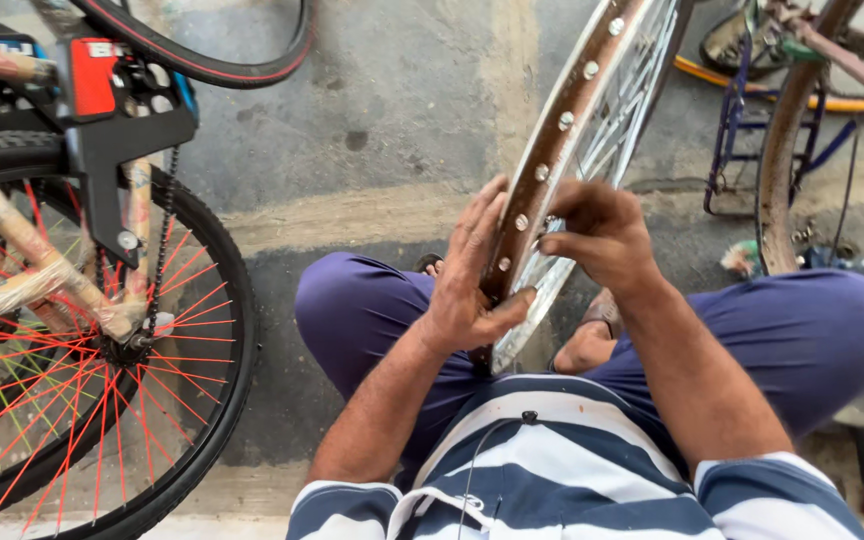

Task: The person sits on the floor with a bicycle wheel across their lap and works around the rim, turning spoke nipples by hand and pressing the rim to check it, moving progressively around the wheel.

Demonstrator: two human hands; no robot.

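Observation:
A bare bicycle wheel rim (564,120), rusty brown on its inner channel with spoke holes and silver spokes, stands upright between my knees and runs up out of the top of the view. My left hand (472,280) wraps the rim's lower part, thumb across its edge. My right hand (597,235) is pinched at the spokes just inside the rim, fingers closed on a spoke end or nipple that is too small to make out. I sit with purple trousers and a striped shirt below.
A bicycle's rear wheel (102,380) with red and orange spokes, chain and wrapped frame stands at the left. A loose black tyre (222,60) lies at the top. Another rusty wheel (787,140) and a blue stand are at the right on the concrete floor.

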